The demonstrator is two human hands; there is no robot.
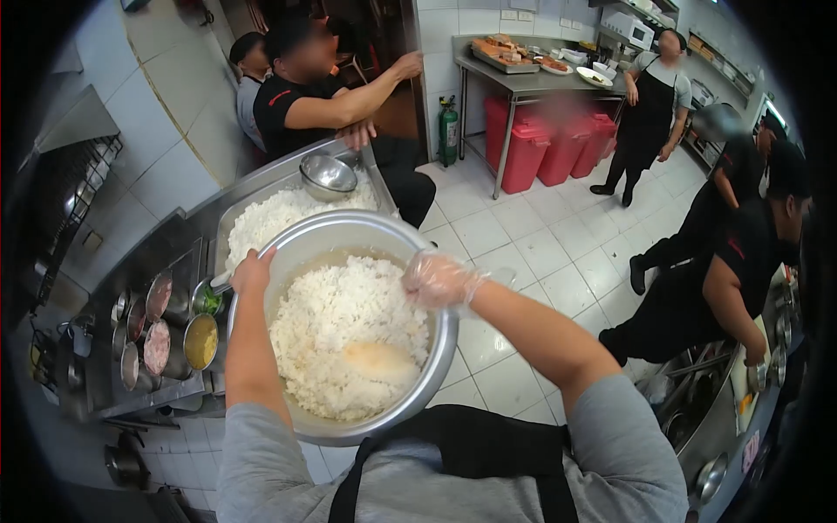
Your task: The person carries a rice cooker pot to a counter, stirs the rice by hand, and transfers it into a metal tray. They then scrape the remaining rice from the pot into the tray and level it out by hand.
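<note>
A large round metal pot (440, 349) full of cooked white rice (340, 301) is in front of my body. My bare left hand (253, 268) grips its rim at the left. On the right, my right hand (443, 281), in a clear plastic glove, is closed at the rim, its knuckles over the rice. A smooth, pale yellowish oval patch (381, 360) shows in the near part of the rice. Just beyond the pot, a rectangular metal tray (384, 187) holds more rice, with a metal bowl (329, 177) lying tilted on top.
Metal containers of food (201, 342) sit in the counter at left. A seated person (301, 109) is beside the tray. Other people (654, 113) stand farther right. Red bins (520, 144) are under a steel table (558, 84); a green extinguisher (448, 131) stands by the doorway.
</note>
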